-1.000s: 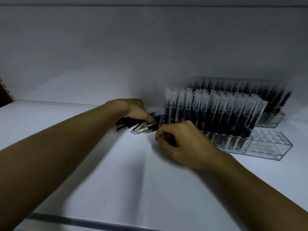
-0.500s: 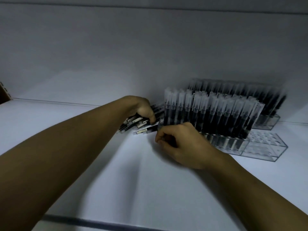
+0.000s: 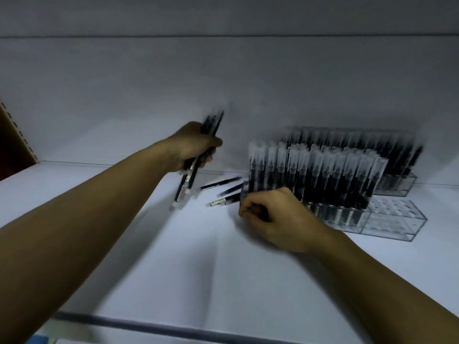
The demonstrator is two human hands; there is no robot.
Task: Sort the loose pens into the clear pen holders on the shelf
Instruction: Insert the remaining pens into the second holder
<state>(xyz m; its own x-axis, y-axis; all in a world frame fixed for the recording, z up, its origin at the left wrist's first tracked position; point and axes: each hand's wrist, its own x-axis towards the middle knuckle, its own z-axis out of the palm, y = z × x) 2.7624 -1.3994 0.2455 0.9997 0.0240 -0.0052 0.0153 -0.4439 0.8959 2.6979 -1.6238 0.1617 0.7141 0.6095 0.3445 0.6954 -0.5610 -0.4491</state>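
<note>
On the white shelf (image 3: 173,269), left of the holders, my left hand (image 3: 196,147) is fisted round a bundle of pens (image 3: 214,124) and raised off the surface. Fingers are fully wrapped, thumb across the front. The bundle is tilted, tops sticking out above the fist toward the back wall (image 3: 149,83), lower ends hanging below it just over the shelf. Motion blur, so the count is unclear.

My right hand (image 3: 273,216) sits low at the near-left corner of the front pen holder (image 3: 387,224), touching or just beside it, can't tell which. Fingers are curled tight, thumb tip against the index. The hollow inside is dark, so I can't tell if anything is in it.

Three loose pens (image 3: 221,183) lie flat on the shelf between my two hands, roughly parallel, pointing at the holder's left end. The nearest one has a pale label.

Front pen holder is clear and long, mostly packed with upright capped pens (image 3: 310,170), dark barrels, frosted caps. Its right end shows open holes. Rear pen holder (image 3: 397,184) is just behind, near the wall, full of upright dark pens (image 3: 360,142), blurred.

Brown panel (image 3: 12,145) at far left. Dark strip (image 3: 149,326) runs along the shelf's front edge.
</note>
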